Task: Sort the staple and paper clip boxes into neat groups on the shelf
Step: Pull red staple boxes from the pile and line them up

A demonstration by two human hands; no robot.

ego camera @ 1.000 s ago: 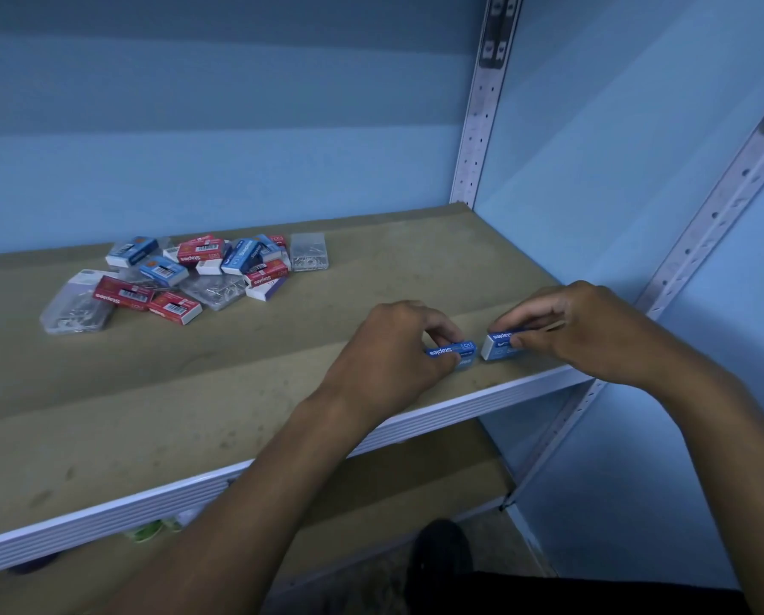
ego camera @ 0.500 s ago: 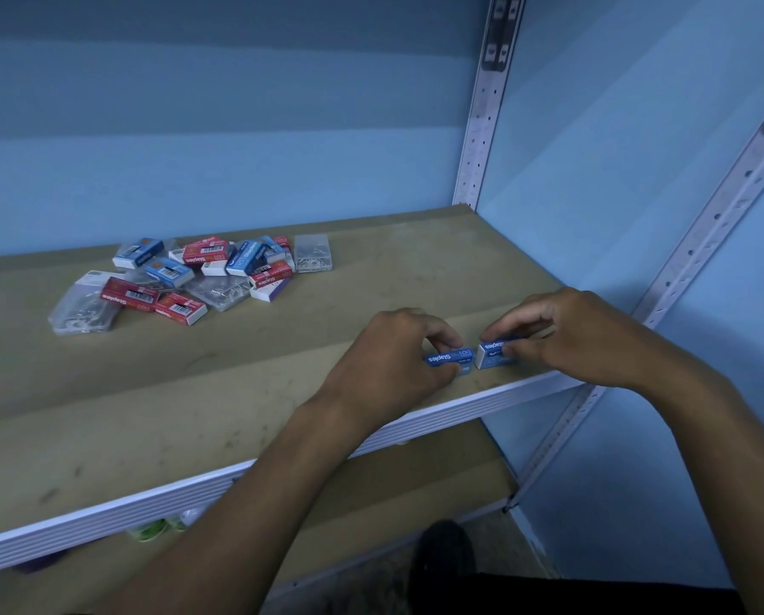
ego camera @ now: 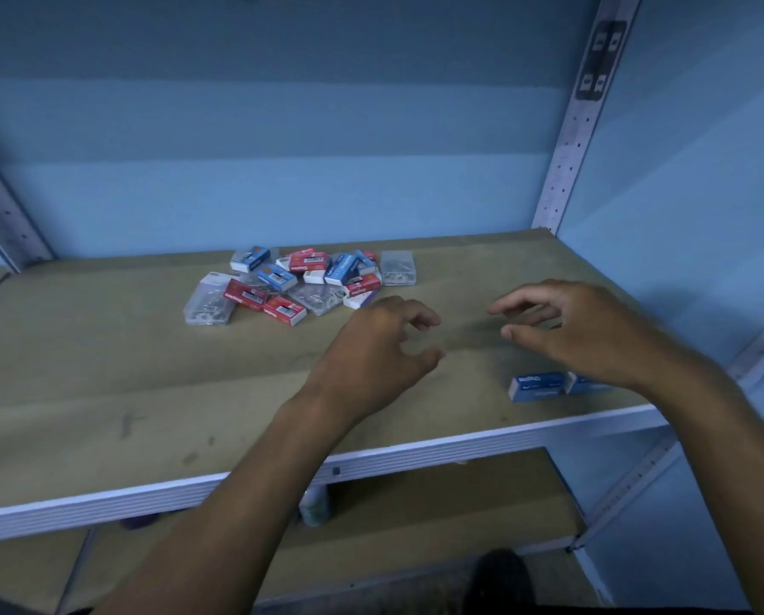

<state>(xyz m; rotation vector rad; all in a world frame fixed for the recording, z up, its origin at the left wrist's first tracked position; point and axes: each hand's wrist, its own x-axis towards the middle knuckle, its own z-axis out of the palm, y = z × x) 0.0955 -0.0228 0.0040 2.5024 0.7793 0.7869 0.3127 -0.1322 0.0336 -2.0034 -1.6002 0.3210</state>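
Two blue staple boxes (ego camera: 537,385) end to end, long axes 3-to-9, near shelf front edge (ego camera: 437,452); left hand (ego camera: 378,348) and right hand (ego camera: 579,330) released, hovering; bare board at 9.

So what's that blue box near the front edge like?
The blue box is a small cardboard-looking staple pack, blue on top with white lettering and a paler front side. It lies flat and closed on the shelf board close to the front edge, right beside a second blue box. No hand touches it.
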